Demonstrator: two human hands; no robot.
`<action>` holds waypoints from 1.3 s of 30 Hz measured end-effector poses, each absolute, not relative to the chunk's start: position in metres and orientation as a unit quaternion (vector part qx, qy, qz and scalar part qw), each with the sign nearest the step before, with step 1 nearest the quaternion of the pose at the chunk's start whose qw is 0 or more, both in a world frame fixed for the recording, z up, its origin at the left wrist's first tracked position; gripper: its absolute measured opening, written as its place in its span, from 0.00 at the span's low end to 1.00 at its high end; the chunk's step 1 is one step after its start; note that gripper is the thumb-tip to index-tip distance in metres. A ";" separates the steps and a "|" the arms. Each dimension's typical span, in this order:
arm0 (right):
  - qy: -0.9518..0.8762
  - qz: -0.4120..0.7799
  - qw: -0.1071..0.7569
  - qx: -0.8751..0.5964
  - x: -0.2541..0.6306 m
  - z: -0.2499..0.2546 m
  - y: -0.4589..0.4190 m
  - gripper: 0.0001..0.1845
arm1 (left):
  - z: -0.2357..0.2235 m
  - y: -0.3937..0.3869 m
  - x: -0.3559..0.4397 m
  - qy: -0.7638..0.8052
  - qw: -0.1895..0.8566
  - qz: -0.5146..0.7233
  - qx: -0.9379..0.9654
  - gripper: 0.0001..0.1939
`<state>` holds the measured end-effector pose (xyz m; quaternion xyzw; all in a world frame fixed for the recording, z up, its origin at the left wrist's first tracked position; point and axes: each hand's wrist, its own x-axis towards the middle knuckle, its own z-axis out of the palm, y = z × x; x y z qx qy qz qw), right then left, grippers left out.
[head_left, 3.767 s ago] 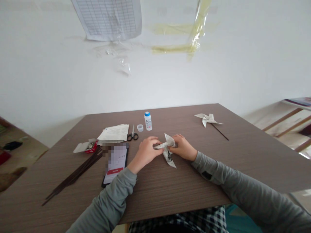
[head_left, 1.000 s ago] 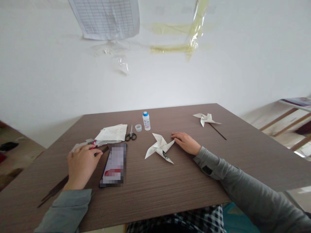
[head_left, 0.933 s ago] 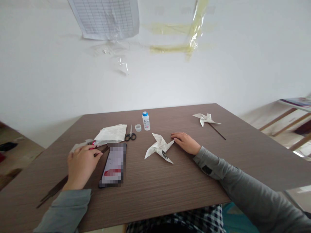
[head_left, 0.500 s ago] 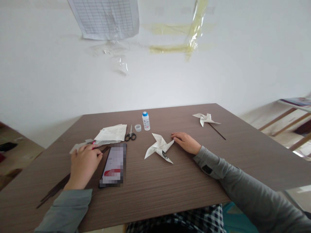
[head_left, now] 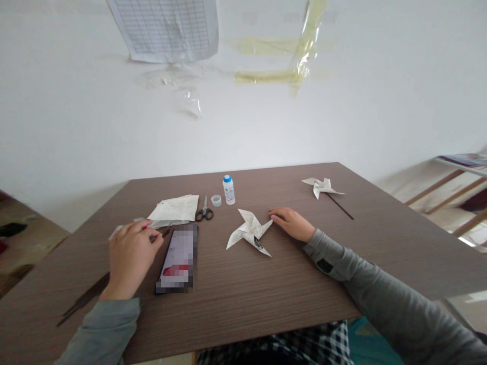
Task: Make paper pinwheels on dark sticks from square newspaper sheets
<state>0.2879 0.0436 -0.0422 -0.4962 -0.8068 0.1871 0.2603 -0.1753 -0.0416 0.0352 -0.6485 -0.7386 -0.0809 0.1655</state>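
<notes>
My left hand point(head_left: 131, 256) is curled at the left, thumb and forefinger drawn together. A small red spot shows by its fingers; whatever they pinch is too small to make out. Thin dark sticks point(head_left: 85, 296) lie on the table, passing beneath this hand. My right hand point(head_left: 292, 224) rests flat with fingers stretched out, its fingertips at one blade of a folded paper pinwheel point(head_left: 249, 233). This pinwheel has no stick in view. Another paper pinwheel point(head_left: 321, 188), at the far right, has a dark stick point(head_left: 340, 207).
A phone point(head_left: 178, 258) lies beside my left hand. Behind it are a stack of printed paper sheets point(head_left: 175, 209), scissors point(head_left: 204, 214), a small clear cap point(head_left: 216, 201) and a white bottle point(head_left: 229, 190) with a blue top. The brown table point(head_left: 243, 309) meets a white wall.
My left hand has lifted and drawn back slightly from the paper scraps, its thumb and forefinger now pinched together. My right hand and the pinwheels have stayed put.
</notes>
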 end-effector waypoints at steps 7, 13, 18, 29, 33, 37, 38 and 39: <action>-0.808 0.185 0.262 -0.494 0.288 -0.044 0.044 0.16 | 0.048 -0.038 -0.136 -0.682 0.119 -0.108 -0.714 0.15; -0.809 0.185 0.250 -0.500 0.287 -0.041 0.043 0.17 | 0.044 -0.032 -0.079 -0.634 0.077 -0.095 -0.764 0.12; -0.809 0.184 0.251 -0.499 0.287 -0.040 0.042 0.16 | 0.044 -0.020 -0.036 -0.616 0.041 -0.062 -0.784 0.13; -0.811 0.181 0.242 -0.501 0.288 -0.040 0.043 0.18 | 0.038 -0.002 -0.007 -0.621 0.010 -0.023 -0.784 0.17; -0.812 0.180 0.247 -0.497 0.288 -0.041 0.044 0.17 | 0.035 0.000 -0.010 -0.629 -0.014 -0.019 -0.777 0.13; -0.811 0.182 0.259 -0.492 0.287 -0.040 0.043 0.16 | 0.033 0.001 -0.021 -0.637 -0.031 -0.055 -0.768 0.10; -0.810 0.181 0.261 -0.493 0.287 -0.040 0.043 0.16 | 0.032 0.001 -0.024 -0.641 -0.031 -0.062 -0.764 0.09; -0.809 0.180 0.261 -0.495 0.286 -0.039 0.043 0.16 | 0.031 0.000 -0.028 -0.645 -0.029 -0.069 -0.761 0.09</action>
